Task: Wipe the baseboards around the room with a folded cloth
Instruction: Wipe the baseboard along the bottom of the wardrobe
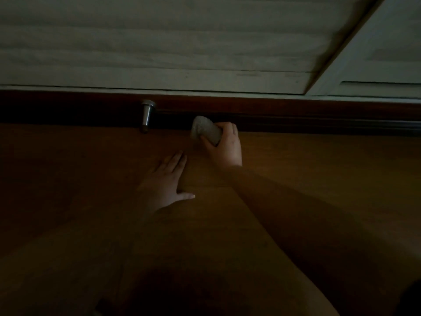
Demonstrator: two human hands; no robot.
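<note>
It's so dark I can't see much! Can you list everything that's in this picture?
Folded pale grey cloth: one, grey-white, against the baseboard, gripped by the right hand.
Dark wooden baseboard: one, dark reddish brown, along the bottom of the wall.
Silver metal door stopper: one, silver with a dark tip, sticking out of the baseboard left of the cloth.
Wooden floor: one, brown, below the baseboard.
White wall: one, whitish, above the baseboard.
Left hand: one, flat on the floor.
Right hand: one, holding the cloth.

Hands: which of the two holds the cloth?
The right hand grips the pale folded cloth against the dark wooden baseboard. The left hand lies flat, fingers straight, on the brown wooden floor, holding nothing.
</note>
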